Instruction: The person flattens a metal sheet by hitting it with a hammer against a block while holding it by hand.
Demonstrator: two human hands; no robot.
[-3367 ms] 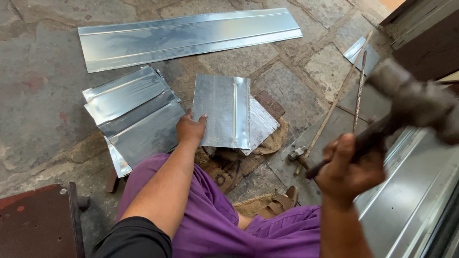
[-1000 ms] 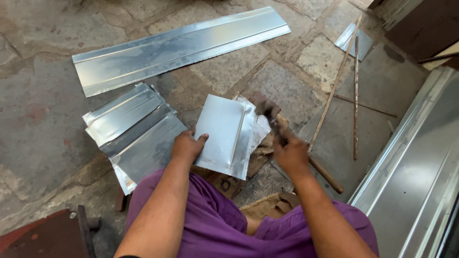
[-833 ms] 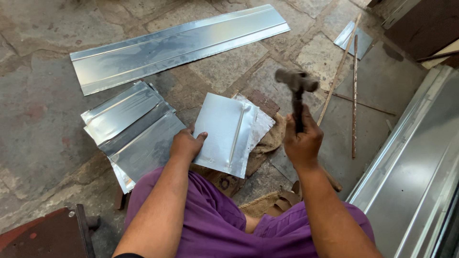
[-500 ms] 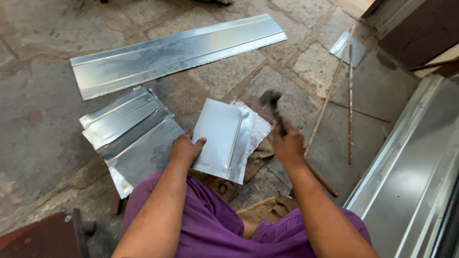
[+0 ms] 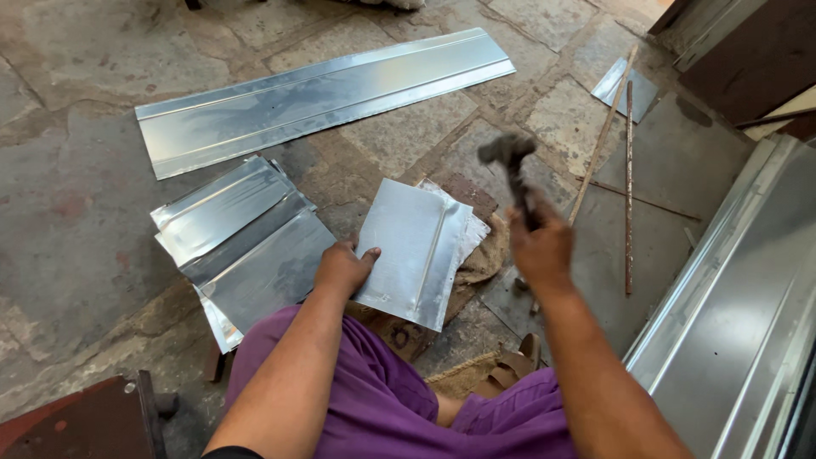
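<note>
My left hand (image 5: 341, 269) presses down on the near left edge of a small shiny metal sheet (image 5: 412, 251) with a raised seam along its right side. The sheet lies over other sheets and a piece of sacking. My right hand (image 5: 541, 247) grips the handle of a hammer (image 5: 510, 161), its dark head raised above the right side of the sheet. I sit on the stone floor with purple cloth over my legs (image 5: 374, 408).
A stack of folded metal sheets (image 5: 242, 238) lies to the left, a long metal strip (image 5: 323, 93) beyond it. Thin rods (image 5: 627, 170) and a small metal offcut (image 5: 625, 87) lie to the right. Large metal panels (image 5: 739, 314) run along the right edge. A dark red block (image 5: 76, 421) sits bottom left.
The hammer went down onto the sheet's seam and has come up again. My left hand has stayed on the sheet's edge.
</note>
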